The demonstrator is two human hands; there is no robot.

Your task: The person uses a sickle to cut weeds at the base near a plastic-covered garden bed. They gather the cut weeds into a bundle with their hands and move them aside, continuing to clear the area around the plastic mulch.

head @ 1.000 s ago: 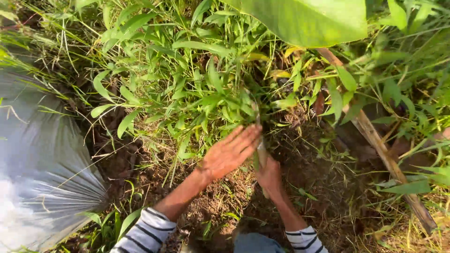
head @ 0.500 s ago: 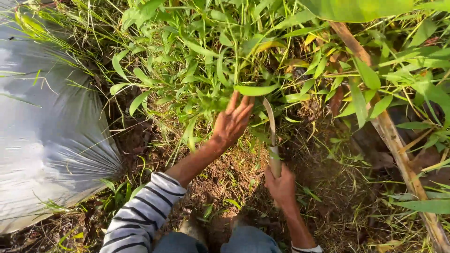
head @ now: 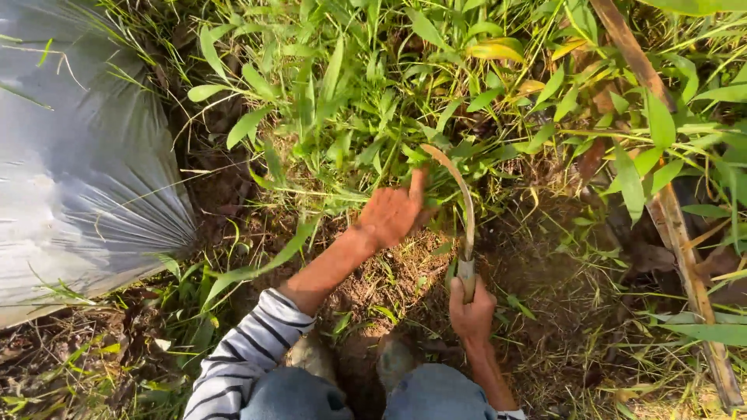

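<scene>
At the centre of the head view, the right hand (head: 471, 309) is clenched round the pale handle of a sickle (head: 464, 210), low and near the person's knees. From that fist the tool's long axis runs almost straight away, toward the far side, and then the thin blade hooks over to the left at its tip, so the curve opens toward the left hand (head: 395, 211).

That left hand sits just left of the blade and a little farther out than the right fist. Its fingers are curled loosely into the base of a clump of grass (head: 350, 117), with 1 finger raised toward the blade tip; whether any stems are actually pinched in the palm I cannot tell, since the leaves cover the fingertips. The clump rises on the far side of both hands, its stems leaning out over bare brown soil (head: 389, 292), and the blade's hook lies right against the clump's right-hand edge. So the grass lies farther out and left of the gripped handle, and the left hand is the nearer of the 2 to it.

Well apart on the left lies a grey plastic sack (head: 78, 179), gathered into pleats at its right end. Along the right side a dry brown stalk (head: 669, 210) runs from far to near, clear of both hands.
</scene>
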